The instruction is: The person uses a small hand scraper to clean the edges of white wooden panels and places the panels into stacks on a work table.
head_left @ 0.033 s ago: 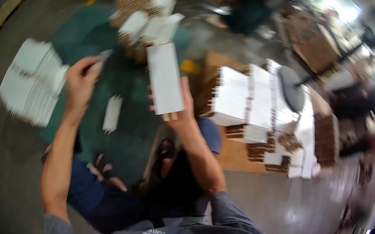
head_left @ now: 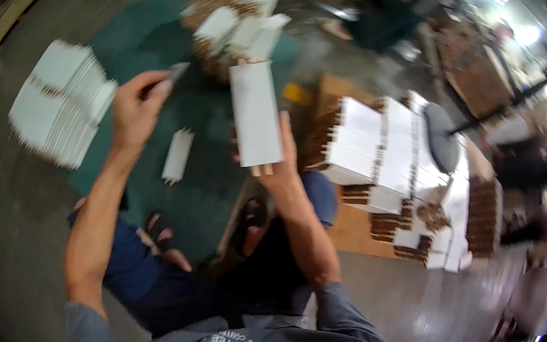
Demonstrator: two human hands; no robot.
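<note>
I see the white box (head_left: pixel 255 117) held up in front of me, long and flat, standing nearly on end above the green mat (head_left: pixel 205 186). My right hand (head_left: pixel 275 161) grips it from behind at its lower end, fingers closed round the edge. My left hand (head_left: pixel 135 109) is well apart to the left, pinched shut on a small grey object (head_left: pixel 177 72) too blurred to tell. A smaller white piece (head_left: pixel 177 155) lies on the mat between the hands. White box stacks (head_left: pixel 63 103) sit left, more (head_left: pixel 388 149) right.
</note>
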